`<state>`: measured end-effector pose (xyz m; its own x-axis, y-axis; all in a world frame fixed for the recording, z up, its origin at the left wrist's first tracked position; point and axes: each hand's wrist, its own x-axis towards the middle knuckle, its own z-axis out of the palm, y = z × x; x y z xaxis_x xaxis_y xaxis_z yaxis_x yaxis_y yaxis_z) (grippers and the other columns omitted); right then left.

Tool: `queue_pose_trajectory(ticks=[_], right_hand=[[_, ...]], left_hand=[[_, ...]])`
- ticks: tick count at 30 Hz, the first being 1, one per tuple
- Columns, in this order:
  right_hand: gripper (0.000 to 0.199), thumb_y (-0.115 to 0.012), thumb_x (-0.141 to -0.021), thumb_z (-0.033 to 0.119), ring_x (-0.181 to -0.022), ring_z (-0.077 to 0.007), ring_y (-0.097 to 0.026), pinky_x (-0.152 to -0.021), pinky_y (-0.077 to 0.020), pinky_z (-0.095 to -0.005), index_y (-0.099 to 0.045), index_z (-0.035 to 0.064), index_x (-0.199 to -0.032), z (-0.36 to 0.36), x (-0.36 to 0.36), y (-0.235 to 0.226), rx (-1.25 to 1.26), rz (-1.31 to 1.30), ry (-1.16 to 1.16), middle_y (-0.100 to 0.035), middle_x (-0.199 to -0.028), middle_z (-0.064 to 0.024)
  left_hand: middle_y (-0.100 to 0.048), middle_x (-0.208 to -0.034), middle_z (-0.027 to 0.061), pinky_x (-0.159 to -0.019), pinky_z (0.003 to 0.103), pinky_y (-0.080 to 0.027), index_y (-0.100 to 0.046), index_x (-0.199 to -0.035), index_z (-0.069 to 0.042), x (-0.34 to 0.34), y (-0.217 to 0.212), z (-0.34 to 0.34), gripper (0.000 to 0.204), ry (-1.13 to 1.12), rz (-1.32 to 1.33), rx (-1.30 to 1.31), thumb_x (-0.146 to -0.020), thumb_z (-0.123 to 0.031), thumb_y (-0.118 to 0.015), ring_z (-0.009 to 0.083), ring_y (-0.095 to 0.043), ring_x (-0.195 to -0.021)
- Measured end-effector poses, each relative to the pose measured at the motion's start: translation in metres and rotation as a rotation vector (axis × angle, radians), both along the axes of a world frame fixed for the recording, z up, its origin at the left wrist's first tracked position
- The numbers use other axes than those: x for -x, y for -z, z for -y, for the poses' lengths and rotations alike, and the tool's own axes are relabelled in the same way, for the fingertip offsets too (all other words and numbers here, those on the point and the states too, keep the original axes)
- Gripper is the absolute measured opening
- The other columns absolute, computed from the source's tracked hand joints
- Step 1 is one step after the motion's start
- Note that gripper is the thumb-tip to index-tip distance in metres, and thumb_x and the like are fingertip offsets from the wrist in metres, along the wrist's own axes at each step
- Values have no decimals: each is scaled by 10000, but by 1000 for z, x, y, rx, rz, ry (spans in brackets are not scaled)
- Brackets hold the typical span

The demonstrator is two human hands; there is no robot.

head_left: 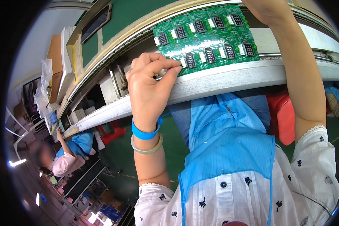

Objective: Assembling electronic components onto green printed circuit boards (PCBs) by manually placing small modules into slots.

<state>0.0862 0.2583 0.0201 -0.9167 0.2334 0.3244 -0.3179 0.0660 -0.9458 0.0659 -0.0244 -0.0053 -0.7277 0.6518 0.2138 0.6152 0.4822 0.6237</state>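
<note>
Here, the left hand has thumb and forefinger drawn narrow beside a white connector — whether they clasp anything, I cannot tell. The green circuit board stretches rightward and away from those fingertips, with a metal rail on their near side. Farther right and beyond, the right hand is cut off; its grip cannot be told.

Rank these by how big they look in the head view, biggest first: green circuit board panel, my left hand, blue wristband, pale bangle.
1. Green circuit board panel
2. Left hand
3. Blue wristband and pale bangle: too alike in size to rank.
</note>
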Motion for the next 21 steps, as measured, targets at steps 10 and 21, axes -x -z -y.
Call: queue_pose_trajectory(ticks=[10,21], right_hand=[[146,-686,-940,128,-859,-137,-661,-814,-542,-273,-699,17,-1033,-2,-5,-4,-67,8,39,-725,-959,-101],[152,-692,-954,143,-907,-153,-681,-839,-560,-276,-696,23,-1047,0,-5,-4,-12,4,50,-727,-972,-102]], left_hand=[[-677,-884,42,-784,352,-462,-804,-849,-84,-1,-4,-3,116,-6,39,-4,-737,-54,-814,216,-594,-865],[-689,-894,41,-831,359,-439,-798,-846,-90,0,-13,-6,88,-18,73,69,-758,-93,-803,221,-602,-896]])
